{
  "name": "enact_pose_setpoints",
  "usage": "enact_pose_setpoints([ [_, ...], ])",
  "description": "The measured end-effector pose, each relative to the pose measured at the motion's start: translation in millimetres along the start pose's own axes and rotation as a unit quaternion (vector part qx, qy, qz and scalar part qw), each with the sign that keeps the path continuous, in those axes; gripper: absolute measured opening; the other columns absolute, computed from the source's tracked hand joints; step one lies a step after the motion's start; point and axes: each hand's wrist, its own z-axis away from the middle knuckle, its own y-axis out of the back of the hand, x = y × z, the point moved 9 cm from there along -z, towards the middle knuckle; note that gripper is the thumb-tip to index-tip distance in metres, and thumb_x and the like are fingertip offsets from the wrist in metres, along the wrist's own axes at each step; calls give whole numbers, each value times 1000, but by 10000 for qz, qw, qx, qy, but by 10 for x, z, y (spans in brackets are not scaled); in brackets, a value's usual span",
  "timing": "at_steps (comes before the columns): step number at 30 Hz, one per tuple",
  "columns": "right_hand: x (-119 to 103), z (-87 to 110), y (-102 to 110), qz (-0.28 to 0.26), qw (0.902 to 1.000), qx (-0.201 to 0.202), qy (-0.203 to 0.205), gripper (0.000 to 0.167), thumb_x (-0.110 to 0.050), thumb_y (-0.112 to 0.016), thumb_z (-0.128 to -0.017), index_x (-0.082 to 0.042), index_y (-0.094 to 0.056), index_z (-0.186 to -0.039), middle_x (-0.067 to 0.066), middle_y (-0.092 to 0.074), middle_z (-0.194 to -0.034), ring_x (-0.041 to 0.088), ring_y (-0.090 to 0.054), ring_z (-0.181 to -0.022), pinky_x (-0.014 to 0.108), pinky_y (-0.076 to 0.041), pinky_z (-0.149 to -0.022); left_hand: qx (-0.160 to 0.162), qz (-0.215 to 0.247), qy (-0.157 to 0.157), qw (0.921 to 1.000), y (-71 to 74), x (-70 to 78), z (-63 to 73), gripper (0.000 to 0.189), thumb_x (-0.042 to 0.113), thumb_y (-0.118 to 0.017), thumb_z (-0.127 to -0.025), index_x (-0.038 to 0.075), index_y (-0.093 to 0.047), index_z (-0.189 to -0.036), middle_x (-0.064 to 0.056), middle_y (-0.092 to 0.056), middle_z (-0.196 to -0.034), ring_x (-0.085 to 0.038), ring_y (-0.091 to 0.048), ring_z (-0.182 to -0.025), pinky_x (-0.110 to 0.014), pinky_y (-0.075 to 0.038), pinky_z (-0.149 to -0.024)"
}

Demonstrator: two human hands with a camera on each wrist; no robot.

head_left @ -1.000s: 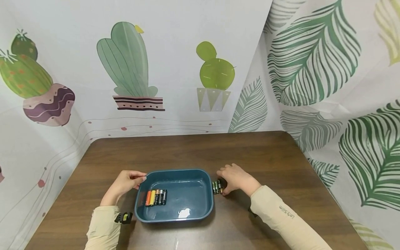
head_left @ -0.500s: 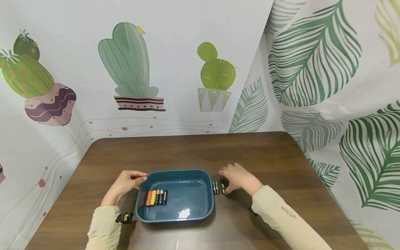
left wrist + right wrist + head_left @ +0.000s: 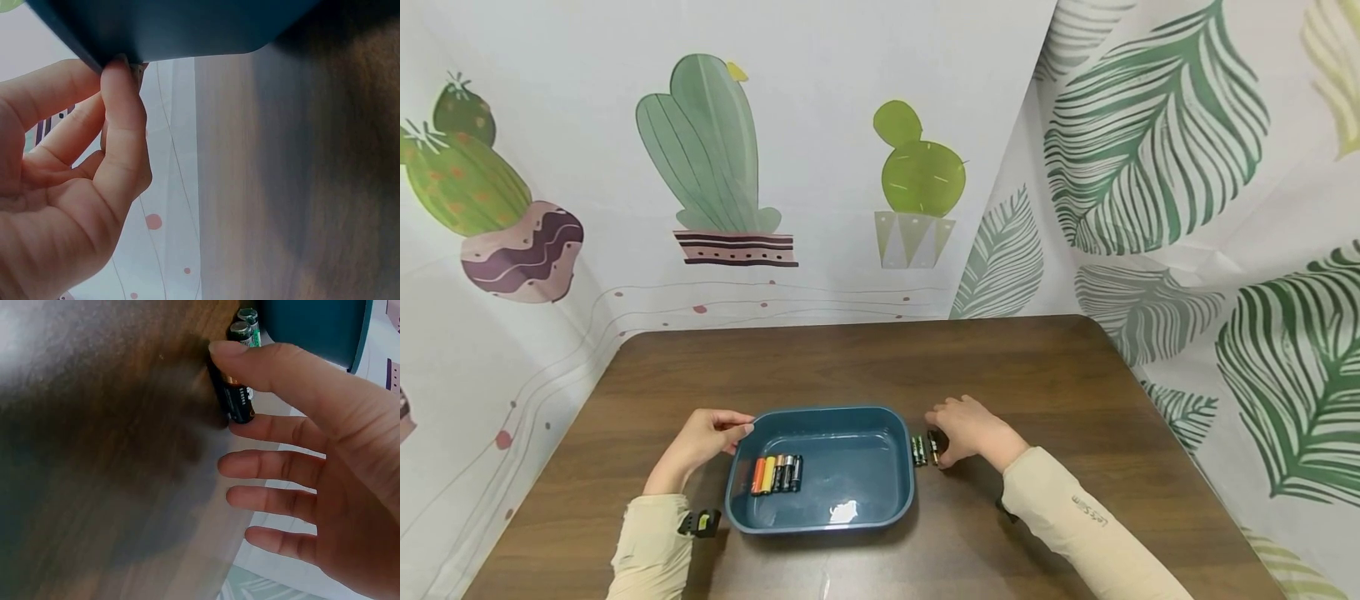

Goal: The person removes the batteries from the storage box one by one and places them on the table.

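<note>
A blue rectangular tray (image 3: 850, 450) sits on the table. My left hand (image 3: 703, 437) pinches its rim at the back left corner; in the left wrist view, thumb and finger meet at the tray's edge. Right of the tray, my right hand (image 3: 973, 429) holds a black battery with a copper band (image 3: 236, 400) by its two ends, thumb at one and index finger at the other. Its remaining fingers are spread. Two green-and-black batteries (image 3: 919, 451) stand side by side between that battery and the tray wall.
Inside the tray, at its left, several batteries form a row: an orange one (image 3: 758, 476), a yellow one (image 3: 768, 475) and dark ones (image 3: 787, 473). The brown wooden table (image 3: 850, 362) meets a wall with printed cacti and leaves behind.
The black battery, earlier close against the green ones, has shifted slightly right with my right hand, opening a small gap. My left hand keeps its hold on the tray rim.
</note>
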Motion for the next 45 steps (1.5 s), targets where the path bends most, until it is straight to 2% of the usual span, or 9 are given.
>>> enact_pose_setpoints([
  [12,-68,-22,20,54,9997,138,175,66,-41,-85,-67,-7,-64,-119,9,-64,-117,30,-56,-106,53,-42,-95,-8,-24,43,10000,-4,2,12,23,9,-65,-91,-6,-69,-108,-10,-66,-85,-20,-61,-68,-37,-57,-68],
  [28,-54,-30,2,58,9995,232,190,56,-40,-88,-62,-12,-64,-104,3,-64,-100,25,-57,-95,49,-45,-87,-38,-42,43,10000,-2,-14,-12,22,8,-63,-92,-5,-69,-108,-10,-66,-86,-19,-61,-69,-34,-56,-67],
  [41,-20,2,50,23,9996,226,170,61,-39,-88,-63,-10,-63,-111,6,-65,-107,28,-56,-99,50,-44,-89,-82,-36,-82,9999,9,7,-19,23,8,-64,-92,-6,-68,-108,-11,-67,-87,-20,-61,-68,-36,-57,-67],
  [45,7,32,142,-89,9993,313,155,54,-37,-86,-66,-11,-63,-107,5,-64,-103,28,-56,-96,51,-44,-89,-76,-28,-75,9999,20,-3,-25,22,8,-63,-92,-7,-68,-108,-11,-68,-88,-19,-61,-69,-33,-56,-66],
])
